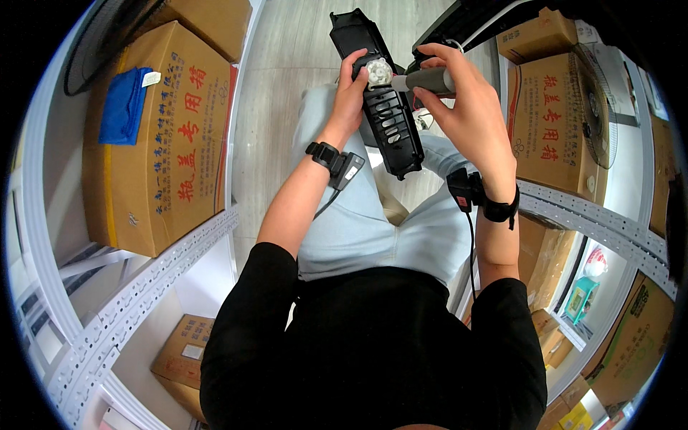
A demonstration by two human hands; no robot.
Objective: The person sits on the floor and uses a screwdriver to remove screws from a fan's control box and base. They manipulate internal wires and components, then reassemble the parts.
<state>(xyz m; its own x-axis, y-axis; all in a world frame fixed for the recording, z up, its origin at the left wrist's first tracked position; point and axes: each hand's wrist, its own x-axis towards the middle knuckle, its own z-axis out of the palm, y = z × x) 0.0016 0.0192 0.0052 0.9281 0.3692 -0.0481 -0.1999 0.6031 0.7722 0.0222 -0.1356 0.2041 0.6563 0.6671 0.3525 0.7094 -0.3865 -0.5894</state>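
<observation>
A long black plastic housing (pixel 393 132) with a row of slots hangs tilted above my knees. My left hand (pixel 346 104) is closed on its left edge near the middle, fingers around a clear, round ribbed part (pixel 379 72) set in it. In my right hand (pixel 469 107) is a thick grey cylindrical tool (pixel 432 82), held between thumb and fingers. The tool's narrower light end points left and meets or nearly meets the clear part; contact is hard to tell. Some thin wires show beneath the right hand.
Metal shelves (pixel 168 258) flank me on both sides, holding cardboard boxes (pixel 161 143). On the left box lies a folded blue cloth (pixel 125 107). A round wire fan guard (pixel 593 107) leans at right. Cables trail from both wrist-worn devices (pixel 347 170).
</observation>
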